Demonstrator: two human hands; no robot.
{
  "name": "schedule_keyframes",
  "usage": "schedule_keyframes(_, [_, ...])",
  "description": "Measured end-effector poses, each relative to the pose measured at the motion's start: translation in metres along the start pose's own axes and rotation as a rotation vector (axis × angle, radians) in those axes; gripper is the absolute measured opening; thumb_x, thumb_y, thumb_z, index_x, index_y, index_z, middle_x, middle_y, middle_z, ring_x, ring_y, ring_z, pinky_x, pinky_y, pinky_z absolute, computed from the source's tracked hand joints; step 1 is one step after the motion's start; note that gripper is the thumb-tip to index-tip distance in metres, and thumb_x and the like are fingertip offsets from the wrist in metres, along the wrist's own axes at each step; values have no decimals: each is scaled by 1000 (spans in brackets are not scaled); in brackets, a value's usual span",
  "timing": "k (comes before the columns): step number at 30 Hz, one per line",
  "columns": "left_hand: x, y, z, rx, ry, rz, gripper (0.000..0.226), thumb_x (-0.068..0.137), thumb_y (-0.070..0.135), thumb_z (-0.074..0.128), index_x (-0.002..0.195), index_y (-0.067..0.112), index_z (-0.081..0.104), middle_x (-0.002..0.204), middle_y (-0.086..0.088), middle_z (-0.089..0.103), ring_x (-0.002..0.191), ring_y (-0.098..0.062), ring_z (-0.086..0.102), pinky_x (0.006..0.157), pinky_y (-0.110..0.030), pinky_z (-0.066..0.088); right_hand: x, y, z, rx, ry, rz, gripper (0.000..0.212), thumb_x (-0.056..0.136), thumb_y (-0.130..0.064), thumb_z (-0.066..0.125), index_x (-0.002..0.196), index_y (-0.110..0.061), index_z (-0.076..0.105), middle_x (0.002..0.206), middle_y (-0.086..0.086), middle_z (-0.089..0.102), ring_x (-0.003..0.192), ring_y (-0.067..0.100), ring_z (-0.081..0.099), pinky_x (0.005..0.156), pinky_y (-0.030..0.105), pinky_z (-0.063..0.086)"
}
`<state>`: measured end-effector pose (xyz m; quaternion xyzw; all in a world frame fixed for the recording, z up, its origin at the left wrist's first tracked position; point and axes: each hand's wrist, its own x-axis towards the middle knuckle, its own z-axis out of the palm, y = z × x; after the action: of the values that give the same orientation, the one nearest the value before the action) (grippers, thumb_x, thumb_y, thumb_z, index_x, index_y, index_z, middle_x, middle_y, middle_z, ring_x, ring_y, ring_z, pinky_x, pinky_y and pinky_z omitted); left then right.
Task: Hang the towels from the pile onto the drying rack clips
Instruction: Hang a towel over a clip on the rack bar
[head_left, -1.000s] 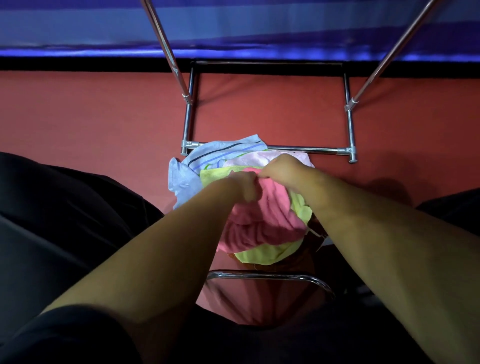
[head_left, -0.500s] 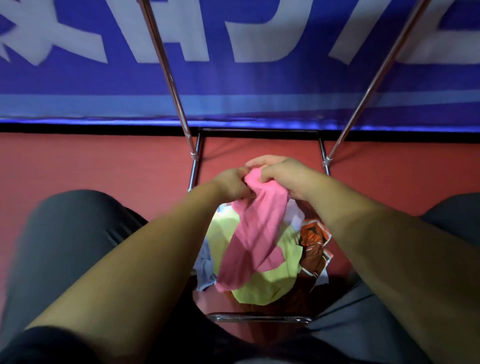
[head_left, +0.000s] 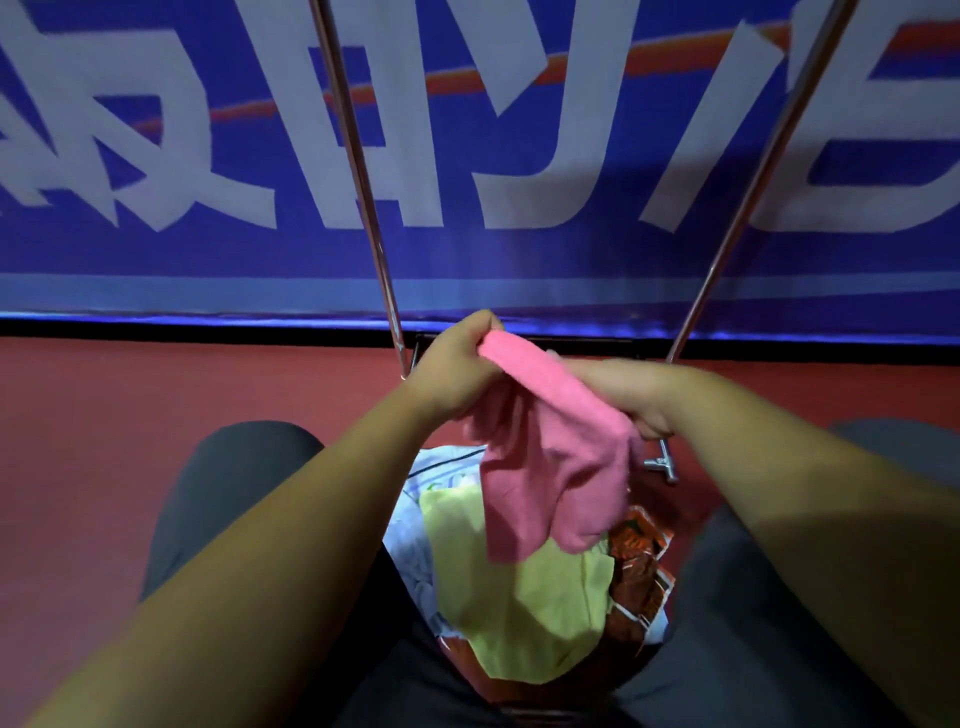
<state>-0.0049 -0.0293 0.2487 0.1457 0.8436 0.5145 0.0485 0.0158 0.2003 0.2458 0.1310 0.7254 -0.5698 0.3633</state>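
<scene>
A pink towel (head_left: 556, 457) hangs in mid-air between a seated person's two hands, its top edge bunched and stretched from one grip to the other, its loose lower part drooping in folds over the pile below. The left hand (head_left: 457, 371) pinches the towel's upper left corner, fingers clenched around the cloth; the right hand (head_left: 628, 395) grasps the opposite side a little lower, fingers closed on the fabric as well. Directly beneath, the rest of the pile (head_left: 457, 525) lies between the person's knees: a yellow-green towel (head_left: 524, 597) on top, a pale blue-and-white cloth (head_left: 415, 530) showing at its left edge and an orange patterned cloth (head_left: 639, 561) at its right. What the pile rests on cannot be told. Two shiny metal poles of the drying rack rise behind the hands, the left pole (head_left: 358, 171) leaning up and to the left, the right pole (head_left: 748, 192) slanting up and to the right; a metal joint (head_left: 662, 465) of the frame's base shows just below the right hand. No part of the towel touches either pole. The person's legs in dark grey trousers (head_left: 223, 488) flank the pile, over a red floor (head_left: 104, 415). Beyond the rack stands a blue banner (head_left: 519, 249) with large pale lettering, blurred.
</scene>
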Motion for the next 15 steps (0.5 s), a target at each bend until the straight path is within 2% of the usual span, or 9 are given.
schedule_keyframes(2, [-11, 0, 8, -170, -16, -96, 15, 96, 10, 68, 94, 9, 53, 64, -8, 57, 51, -19, 48, 45, -27, 39, -3, 10, 7, 6, 35, -12, 37, 113, -43, 45, 99, -16, 66, 68, -12, 77, 64, 7, 74, 65, 23, 60])
schedule_keyframes(4, [-17, -2, 9, -175, -52, -143, 14, 96, 18, 69, 99, 10, 58, 73, -8, 66, 60, -22, 58, 54, -34, 50, -4, 15, 13, 11, -14, 11, 31, 111, -34, 50, 93, -15, 66, 67, -8, 77, 58, 6, 73, 56, 19, 58])
schedule_keyframes(6, [-17, -9, 6, -16, -121, -150, 18, 93, 26, 72, 107, 17, 65, 91, 2, 74, 80, -16, 67, 75, -35, 57, -4, 13, 14, 93, -56, -23, 28, 105, -34, 62, 93, -11, 75, 93, 6, 81, 74, 14, 75, 68, 24, 62])
schedule_keyframes(8, [-18, -16, 3, 67, -274, -223, 38, 88, 30, 77, 123, 22, 64, 112, 3, 73, 101, -15, 69, 90, -33, 58, 4, 13, 9, 200, 15, -105, 22, 97, -32, 74, 102, -12, 81, 115, 13, 78, 93, 20, 73, 87, 33, 60])
schedule_keyframes(10, [-24, -20, 4, -46, -448, -330, 67, 78, 25, 77, 141, 20, 55, 129, -1, 70, 118, -20, 68, 102, -36, 56, 7, 11, 5, 202, 90, -214, 15, 94, -23, 79, 104, -13, 82, 111, 10, 80, 100, 23, 74, 95, 37, 58])
schedule_keyframes(12, [-28, -18, 10, -182, -546, -378, 75, 76, 9, 71, 146, 25, 49, 131, 0, 69, 116, -24, 69, 100, -45, 55, 8, 8, 5, 165, 150, -319, 15, 94, -6, 76, 106, -13, 82, 104, 8, 82, 99, 22, 74, 95, 35, 58])
schedule_keyframes(15, [-24, -12, 25, -259, -397, -381, 86, 84, -11, 59, 153, 35, 37, 121, 1, 68, 95, -21, 67, 88, -51, 59, 7, 6, 12, 183, 155, -403, 33, 90, 10, 67, 114, -8, 80, 107, 12, 81, 102, 26, 75, 99, 39, 56])
